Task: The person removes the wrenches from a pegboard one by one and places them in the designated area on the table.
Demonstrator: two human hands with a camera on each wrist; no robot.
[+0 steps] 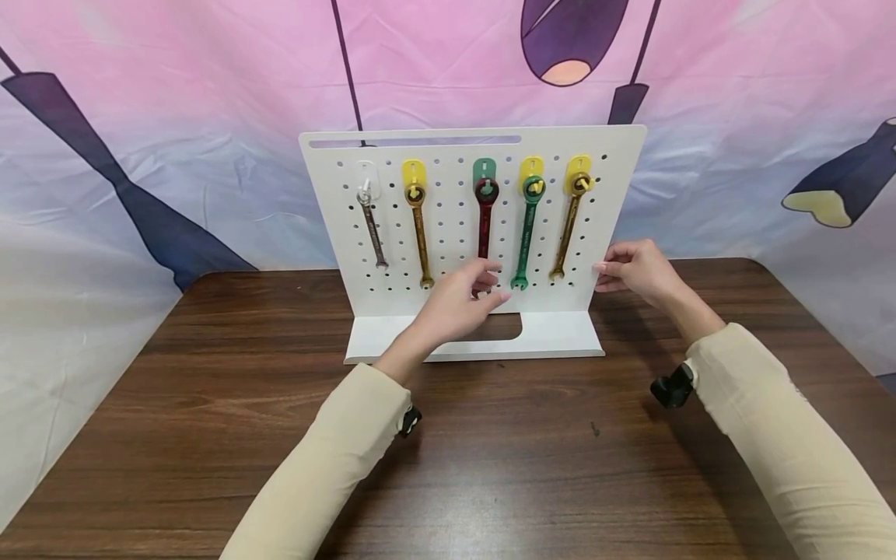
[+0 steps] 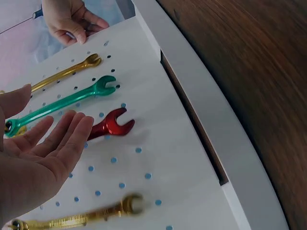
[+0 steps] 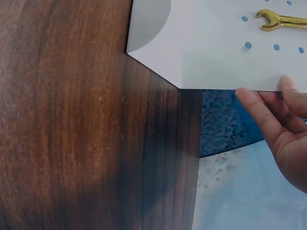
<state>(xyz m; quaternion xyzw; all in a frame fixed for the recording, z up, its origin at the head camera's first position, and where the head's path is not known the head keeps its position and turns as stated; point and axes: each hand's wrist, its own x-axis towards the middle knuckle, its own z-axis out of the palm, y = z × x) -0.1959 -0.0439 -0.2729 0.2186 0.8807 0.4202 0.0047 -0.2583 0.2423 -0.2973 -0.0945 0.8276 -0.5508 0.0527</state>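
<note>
A white pegboard [image 1: 455, 272] stands on the table with several combination wrenches hanging on it. In the head view, from left to right, they are a small silver wrench [image 1: 373, 225], a gold wrench [image 1: 420, 233], a red wrench [image 1: 484, 225], a green wrench [image 1: 526, 237] and another gold wrench [image 1: 568, 233]. My left hand [image 1: 458, 303] is in front of the red wrench's lower end, fingers loosely extended and holding nothing; the red jaw end [image 2: 112, 125] shows past the fingertips. With thumb and fingers, my right hand [image 1: 637, 268] pinches the pegboard's right edge.
Yellow, green and white hooks, such as the green hook [image 1: 484, 167], carry the wrenches. The board's base [image 1: 560, 334] has a cutout and rests on a dark wooden table [image 1: 490, 467]. Behind hangs a pink and blue patterned cloth [image 1: 231, 117].
</note>
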